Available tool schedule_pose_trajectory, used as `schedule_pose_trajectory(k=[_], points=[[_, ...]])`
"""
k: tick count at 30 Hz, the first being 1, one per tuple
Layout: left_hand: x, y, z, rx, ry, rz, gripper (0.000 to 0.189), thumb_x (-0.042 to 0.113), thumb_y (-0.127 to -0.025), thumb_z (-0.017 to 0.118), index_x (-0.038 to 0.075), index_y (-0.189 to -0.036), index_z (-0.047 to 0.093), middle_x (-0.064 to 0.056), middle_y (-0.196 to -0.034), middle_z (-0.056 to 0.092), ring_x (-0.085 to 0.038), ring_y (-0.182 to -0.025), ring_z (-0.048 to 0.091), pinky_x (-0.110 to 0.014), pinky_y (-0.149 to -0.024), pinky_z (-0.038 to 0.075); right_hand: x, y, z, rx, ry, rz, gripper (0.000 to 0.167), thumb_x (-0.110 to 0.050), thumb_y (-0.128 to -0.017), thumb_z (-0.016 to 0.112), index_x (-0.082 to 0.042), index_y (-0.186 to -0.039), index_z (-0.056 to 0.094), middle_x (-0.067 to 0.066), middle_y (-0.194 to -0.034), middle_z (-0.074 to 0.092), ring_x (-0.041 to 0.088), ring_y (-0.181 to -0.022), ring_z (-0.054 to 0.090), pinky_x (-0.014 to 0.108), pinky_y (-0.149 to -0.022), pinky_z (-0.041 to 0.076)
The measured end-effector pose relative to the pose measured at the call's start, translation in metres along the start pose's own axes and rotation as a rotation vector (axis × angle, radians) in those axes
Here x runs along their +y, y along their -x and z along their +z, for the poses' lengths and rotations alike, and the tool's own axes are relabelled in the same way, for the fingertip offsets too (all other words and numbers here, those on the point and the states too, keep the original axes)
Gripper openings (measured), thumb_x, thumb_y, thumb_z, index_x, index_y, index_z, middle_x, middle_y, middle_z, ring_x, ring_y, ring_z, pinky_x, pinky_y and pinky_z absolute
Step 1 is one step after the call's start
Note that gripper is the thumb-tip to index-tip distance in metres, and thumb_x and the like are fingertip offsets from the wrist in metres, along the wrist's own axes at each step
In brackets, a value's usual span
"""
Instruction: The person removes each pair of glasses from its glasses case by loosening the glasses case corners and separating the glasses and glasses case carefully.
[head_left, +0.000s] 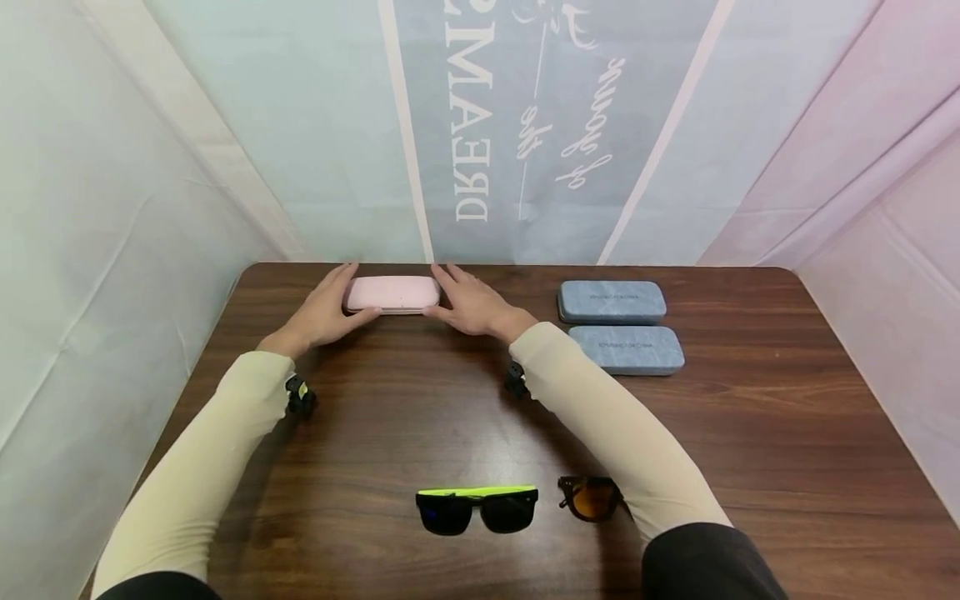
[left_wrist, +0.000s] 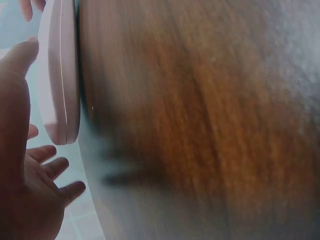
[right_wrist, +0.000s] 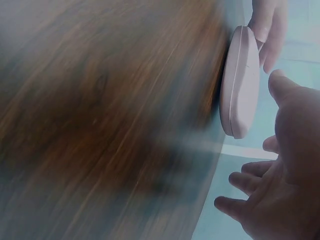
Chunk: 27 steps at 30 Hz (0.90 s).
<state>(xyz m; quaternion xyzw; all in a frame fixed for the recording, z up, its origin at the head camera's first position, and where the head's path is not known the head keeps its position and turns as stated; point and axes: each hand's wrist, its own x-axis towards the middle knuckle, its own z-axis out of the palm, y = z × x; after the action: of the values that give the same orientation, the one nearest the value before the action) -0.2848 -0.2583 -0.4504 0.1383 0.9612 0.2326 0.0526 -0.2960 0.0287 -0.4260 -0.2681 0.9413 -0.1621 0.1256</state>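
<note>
A closed pink glasses case (head_left: 393,294) lies at the far edge of the table, between the two hands. My left hand (head_left: 324,310) is at its left end, thumb along the near side and fingers reaching behind. At the right end, my right hand (head_left: 474,303) mirrors it with thumb and fingers spread. In the left wrist view, the extended fingers (left_wrist: 57,167) show beyond the end of the pink case (left_wrist: 59,75). The right wrist view shows the right thumb (right_wrist: 281,85) beside the pink case (right_wrist: 241,85), with a gap between them.
Two blue glasses cases (head_left: 612,301) (head_left: 627,349) lie one before the other at the back right. Black sunglasses with lime-green temples (head_left: 477,510) are near the front. Amber-lensed sunglasses (head_left: 592,498) sit partly hidden under the right forearm. A printed cloth (head_left: 510,133) hangs behind the table.
</note>
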Motion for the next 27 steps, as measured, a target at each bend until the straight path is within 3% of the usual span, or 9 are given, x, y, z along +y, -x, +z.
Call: schedule_pose_trajectory(k=[8, 14, 19, 21, 27], points=[[0.001, -0.006, 0.003, -0.032, 0.026, 0.049, 0.098, 0.038, -0.095, 0.074, -0.002, -0.161, 0.014, -0.027, -0.164, 0.017, -0.043, -0.150, 0.021, -0.057, -0.118, 0.022, -0.010, -0.007, 0.006, -0.017, -0.044, -0.002, 0.088, -0.042, -0.102, 0.061, -0.012, -0.165, 0.007, 0.018, -0.169, 0.010, 0.034, -0.154, 0.018, 0.045, -0.119, 0.029], [0.001, -0.008, 0.004, -0.021, 0.001, 0.080, 0.086, 0.027, -0.097, 0.072, -0.007, -0.158, 0.021, -0.028, -0.162, 0.023, -0.043, -0.149, 0.023, -0.055, -0.119, 0.022, -0.018, -0.007, 0.013, -0.053, 0.001, 0.001, 0.090, -0.038, -0.102, 0.063, -0.012, -0.164, 0.005, 0.018, -0.169, 0.009, 0.034, -0.153, 0.020, 0.043, -0.119, 0.029], [0.000, -0.007, 0.003, -0.008, -0.011, 0.096, 0.078, 0.020, -0.098, 0.071, -0.007, -0.157, 0.026, -0.028, -0.160, 0.028, -0.043, -0.148, 0.027, -0.055, -0.118, 0.024, -0.022, -0.011, 0.017, -0.033, 0.018, -0.009, 0.089, -0.039, -0.101, 0.064, -0.008, -0.164, 0.010, 0.019, -0.168, 0.009, 0.033, -0.154, 0.019, 0.042, -0.118, 0.030], [0.000, -0.007, 0.003, -0.009, -0.009, 0.102, 0.078, 0.020, -0.098, 0.071, -0.007, -0.157, 0.027, -0.029, -0.158, 0.030, -0.044, -0.147, 0.028, -0.056, -0.117, 0.025, -0.023, -0.013, 0.018, -0.011, 0.017, -0.024, 0.083, -0.038, -0.100, 0.065, -0.006, -0.161, 0.018, 0.019, -0.167, 0.014, 0.031, -0.154, 0.019, 0.040, -0.118, 0.031], [-0.001, -0.008, 0.004, -0.008, -0.017, 0.100, 0.076, 0.021, -0.098, 0.071, -0.005, -0.157, 0.029, -0.029, -0.156, 0.033, -0.044, -0.144, 0.033, -0.056, -0.116, 0.028, -0.020, -0.018, 0.019, 0.056, 0.051, -0.054, 0.056, -0.032, -0.099, 0.067, -0.006, -0.138, 0.036, 0.015, -0.140, 0.047, 0.023, -0.131, 0.049, 0.033, -0.106, 0.042]])
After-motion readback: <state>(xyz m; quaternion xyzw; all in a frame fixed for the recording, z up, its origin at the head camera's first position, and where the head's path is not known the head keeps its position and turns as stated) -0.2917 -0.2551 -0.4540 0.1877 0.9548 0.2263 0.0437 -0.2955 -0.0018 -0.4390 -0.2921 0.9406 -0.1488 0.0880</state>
